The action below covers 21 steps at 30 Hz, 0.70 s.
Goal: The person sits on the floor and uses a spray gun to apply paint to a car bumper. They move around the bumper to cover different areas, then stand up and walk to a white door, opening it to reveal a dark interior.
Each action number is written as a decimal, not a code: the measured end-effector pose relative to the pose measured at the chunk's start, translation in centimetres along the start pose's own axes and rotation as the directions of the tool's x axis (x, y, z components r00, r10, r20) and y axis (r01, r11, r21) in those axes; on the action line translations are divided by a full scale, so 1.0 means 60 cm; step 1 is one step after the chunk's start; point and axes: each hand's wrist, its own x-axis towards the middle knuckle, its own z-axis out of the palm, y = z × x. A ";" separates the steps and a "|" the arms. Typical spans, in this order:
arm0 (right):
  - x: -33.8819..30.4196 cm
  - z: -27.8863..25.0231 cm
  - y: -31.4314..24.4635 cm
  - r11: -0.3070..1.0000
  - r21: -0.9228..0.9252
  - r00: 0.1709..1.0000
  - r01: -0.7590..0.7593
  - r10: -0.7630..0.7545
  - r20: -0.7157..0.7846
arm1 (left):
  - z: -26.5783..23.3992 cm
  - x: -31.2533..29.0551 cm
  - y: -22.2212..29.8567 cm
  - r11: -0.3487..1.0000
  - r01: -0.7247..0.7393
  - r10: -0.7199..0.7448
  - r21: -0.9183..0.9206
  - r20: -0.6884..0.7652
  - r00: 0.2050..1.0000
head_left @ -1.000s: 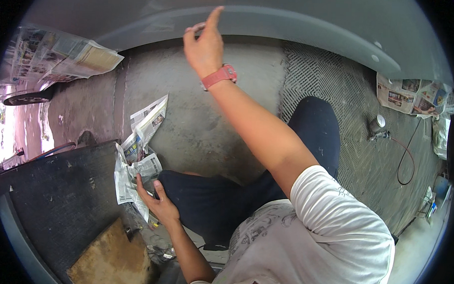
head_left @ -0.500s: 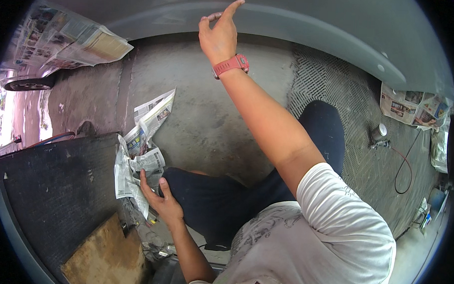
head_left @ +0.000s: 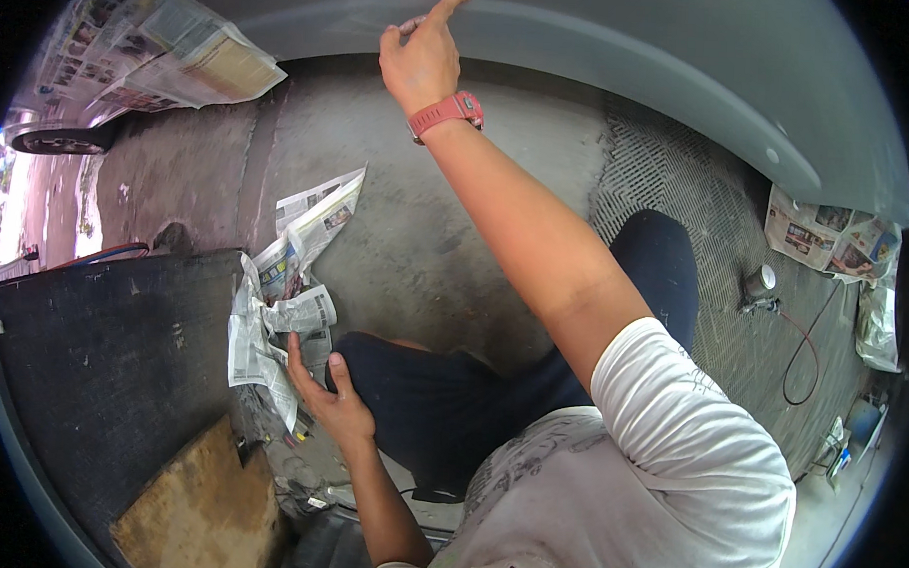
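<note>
My right arm, with a red watch (head_left: 446,115) at the wrist, reaches up to a smooth grey car body panel (head_left: 603,59). The index finger of my right hand (head_left: 422,63) is stretched out, its tip at the panel's surface, while the other fingers curl; no tool shows in it. My left hand (head_left: 338,405) hangs beside my bent left knee (head_left: 372,366), thumb and fingers apart, holding nothing visible. Just beyond its fingertips lies a crumpled sheet of newspaper (head_left: 298,309) on the floor.
Newspaper masking (head_left: 152,58) covers a car part at upper left, near a wheel (head_left: 64,140). More newspaper (head_left: 817,232) hangs at right. A spray gun with a cup (head_left: 761,285) and a thin hose stand on the floor. A dark board (head_left: 112,352) and a stained wooden piece (head_left: 201,506) lie at left.
My right hand has moved slightly left along the grey panel, index finger still extended. The view has turned a little. My left hand keeps its place by the knee.
</note>
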 end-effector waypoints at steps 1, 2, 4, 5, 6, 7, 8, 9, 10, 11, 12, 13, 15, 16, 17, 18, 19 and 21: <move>0.001 0.008 0.000 1.000 -0.002 1.000 0.008 -0.008 0.000 | -0.001 0.000 0.000 1.000 0.000 0.000 0.007 0.002 1.000; 0.002 0.016 -0.001 1.000 -0.003 1.000 0.015 -0.015 0.000 | -0.001 0.000 0.001 1.000 -0.001 0.000 0.013 0.004 1.000; -0.001 0.034 -0.010 1.000 -0.005 1.000 0.022 -0.022 0.012 | -0.003 0.000 -0.001 1.000 0.015 -0.015 -0.001 0.001 1.000; -0.002 0.042 -0.015 1.000 -0.007 1.000 0.019 -0.019 0.020 | -0.004 0.001 -0.002 1.000 0.023 -0.023 -0.008 0.000 1.000; -0.001 0.047 -0.016 1.000 -0.007 1.000 0.013 -0.012 0.024 | -0.006 0.001 -0.002 1.000 0.022 -0.022 -0.001 0.004 1.000; 0.001 0.052 -0.018 1.000 -0.026 1.000 0.003 -0.003 0.014 | -0.007 0.001 -0.002 1.000 0.020 -0.020 0.005 0.007 1.000; 0.005 0.058 -0.021 0.999 -0.044 1.000 -0.006 0.007 0.005 | -0.009 0.002 -0.002 1.000 0.019 -0.019 0.012 0.011 1.000; 0.005 0.062 -0.024 0.998 -0.065 1.000 -0.015 0.015 -0.004 | -0.009 0.002 -0.001 1.000 0.022 -0.022 0.012 0.011 1.000; 0.004 0.066 -0.028 0.998 -0.054 1.000 -0.027 0.027 -0.005 | -0.010 0.002 -0.001 1.000 0.024 -0.025 0.012 0.011 1.000; 0.003 0.069 -0.032 0.998 -0.042 0.999 -0.040 0.040 -0.004 | -0.011 0.003 0.000 1.000 0.027 -0.027 0.013 0.011 1.000; 0.002 0.073 -0.032 0.998 -0.032 0.999 -0.052 0.052 -0.007 | -0.011 0.003 0.001 0.999 0.030 -0.030 0.011 0.010 0.999; 0.002 0.081 -0.029 0.998 -0.052 0.999 -0.028 0.029 0.020 | -0.011 0.002 0.002 0.999 0.033 -0.033 0.009 0.009 0.999; 0.003 0.099 -0.028 0.997 -0.077 0.997 0.010 -0.004 0.073 | -0.009 0.001 0.001 0.999 0.036 -0.036 0.006 0.010 0.999; 0.002 0.106 -0.028 0.996 -0.083 0.995 0.022 -0.014 0.099 | -0.009 0.001 -0.001 0.999 0.036 -0.036 0.003 0.014 0.999; 0.003 0.111 -0.028 0.997 -0.078 0.992 0.023 -0.014 0.123 | -0.008 0.000 -0.002 0.999 0.036 -0.036 0.001 0.017 0.999; -0.002 0.115 -0.041 0.997 -0.068 0.988 0.025 -0.015 0.152 | -0.010 0.000 -0.003 0.999 0.032 -0.032 -0.002 0.014 0.999; -0.011 0.119 -0.054 0.994 -0.104 0.985 0.020 -0.002 0.172 | -0.013 -0.001 -0.003 1.000 0.027 -0.027 -0.004 0.011 1.000; -0.029 0.126 -0.077 0.984 -0.178 0.979 0.017 0.020 0.205 | -0.015 -0.001 -0.003 1.000 0.019 -0.019 0.005 0.007 1.000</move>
